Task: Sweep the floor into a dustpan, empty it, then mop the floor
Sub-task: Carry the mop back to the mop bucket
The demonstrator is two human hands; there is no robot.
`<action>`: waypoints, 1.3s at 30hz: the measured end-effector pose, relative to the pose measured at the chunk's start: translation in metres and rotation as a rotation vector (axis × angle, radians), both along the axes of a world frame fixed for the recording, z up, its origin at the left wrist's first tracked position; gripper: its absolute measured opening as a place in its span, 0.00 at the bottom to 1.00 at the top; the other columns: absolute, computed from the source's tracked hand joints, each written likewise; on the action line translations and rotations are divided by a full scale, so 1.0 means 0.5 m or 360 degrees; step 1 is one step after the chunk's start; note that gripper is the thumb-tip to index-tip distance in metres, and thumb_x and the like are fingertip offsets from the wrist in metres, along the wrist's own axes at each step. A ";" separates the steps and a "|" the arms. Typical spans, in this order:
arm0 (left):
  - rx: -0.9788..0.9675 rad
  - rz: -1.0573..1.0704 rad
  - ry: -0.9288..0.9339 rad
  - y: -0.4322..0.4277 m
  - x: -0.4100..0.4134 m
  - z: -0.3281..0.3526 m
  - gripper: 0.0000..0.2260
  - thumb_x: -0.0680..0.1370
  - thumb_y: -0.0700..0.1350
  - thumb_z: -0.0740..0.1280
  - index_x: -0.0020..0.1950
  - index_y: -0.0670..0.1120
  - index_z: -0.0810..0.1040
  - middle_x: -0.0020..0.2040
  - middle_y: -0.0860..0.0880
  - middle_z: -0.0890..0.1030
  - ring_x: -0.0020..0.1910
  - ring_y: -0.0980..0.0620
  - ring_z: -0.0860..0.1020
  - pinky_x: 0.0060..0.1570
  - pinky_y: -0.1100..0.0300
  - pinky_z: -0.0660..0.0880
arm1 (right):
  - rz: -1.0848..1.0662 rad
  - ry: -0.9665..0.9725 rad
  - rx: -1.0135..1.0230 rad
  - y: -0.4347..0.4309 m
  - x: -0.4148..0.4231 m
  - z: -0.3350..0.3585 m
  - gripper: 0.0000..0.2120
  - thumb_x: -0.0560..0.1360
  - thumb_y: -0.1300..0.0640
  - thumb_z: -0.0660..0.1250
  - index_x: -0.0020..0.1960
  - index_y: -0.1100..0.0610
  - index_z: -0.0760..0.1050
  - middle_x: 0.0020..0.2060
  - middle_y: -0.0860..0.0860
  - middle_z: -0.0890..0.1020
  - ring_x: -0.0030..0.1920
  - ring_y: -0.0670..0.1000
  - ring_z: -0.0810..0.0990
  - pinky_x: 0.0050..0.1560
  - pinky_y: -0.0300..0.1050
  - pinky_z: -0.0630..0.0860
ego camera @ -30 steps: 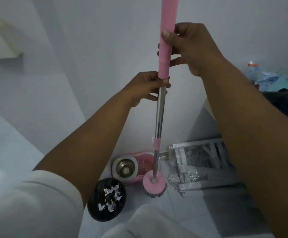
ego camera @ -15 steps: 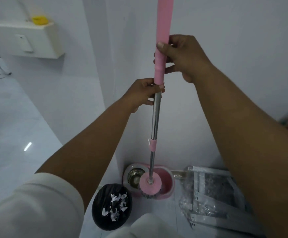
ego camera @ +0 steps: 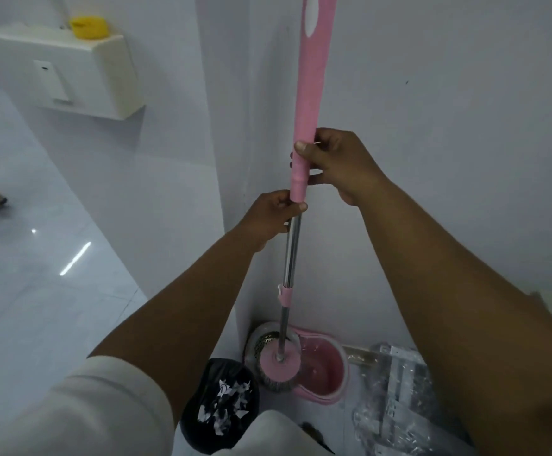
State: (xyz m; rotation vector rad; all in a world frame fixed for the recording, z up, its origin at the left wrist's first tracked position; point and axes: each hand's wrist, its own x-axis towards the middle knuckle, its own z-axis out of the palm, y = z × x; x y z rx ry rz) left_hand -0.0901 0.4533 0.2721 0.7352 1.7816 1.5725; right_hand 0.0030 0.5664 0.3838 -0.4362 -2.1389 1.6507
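Observation:
I hold a spin mop upright in front of a white wall corner. Its pink handle sleeve (ego camera: 311, 93) runs up out of the frame and a steel shaft (ego camera: 289, 258) runs down from it. My right hand (ego camera: 337, 162) is wrapped around the lower end of the pink sleeve. My left hand (ego camera: 273, 217) grips the joint just below, where the steel begins. The round pink mop head (ego camera: 279, 365) with grey strands hangs over the pink spin bucket (ego camera: 327, 373) on the floor.
A black-lined bin (ego camera: 218, 403) holding white paper scraps stands left of the bucket. A plastic-wrapped metal rack (ego camera: 396, 399) lies to the right. A white wall box (ego camera: 67, 70) with a yellow item on top is at upper left. Glossy white tiles spread left.
The view has swung left and the mop head has moved from the floor in front of the bucket to over the bucket. Both hands kept their grip on the handle.

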 end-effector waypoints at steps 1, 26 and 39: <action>-0.0014 0.0026 -0.0011 0.004 -0.006 -0.008 0.09 0.77 0.49 0.73 0.57 0.53 0.80 0.59 0.44 0.83 0.59 0.44 0.81 0.59 0.48 0.79 | 0.0018 -0.0012 -0.0013 0.007 -0.012 -0.011 0.16 0.77 0.56 0.70 0.61 0.62 0.77 0.51 0.57 0.84 0.51 0.55 0.84 0.47 0.52 0.83; -0.0341 0.0576 -0.0015 0.064 -0.099 -0.090 0.16 0.81 0.53 0.65 0.68 0.50 0.77 0.60 0.44 0.81 0.59 0.43 0.78 0.66 0.42 0.74 | 0.0123 -0.0201 0.0740 0.051 -0.218 -0.106 0.13 0.80 0.51 0.64 0.54 0.59 0.80 0.43 0.50 0.81 0.39 0.47 0.78 0.31 0.24 0.67; -0.0344 0.0796 -0.0023 0.059 -0.075 -0.065 0.17 0.80 0.51 0.67 0.67 0.49 0.77 0.58 0.45 0.82 0.50 0.48 0.79 0.51 0.56 0.76 | -0.0067 -0.0228 0.0801 0.042 -0.186 -0.138 0.18 0.79 0.52 0.66 0.57 0.67 0.77 0.50 0.60 0.82 0.50 0.56 0.80 0.38 0.26 0.63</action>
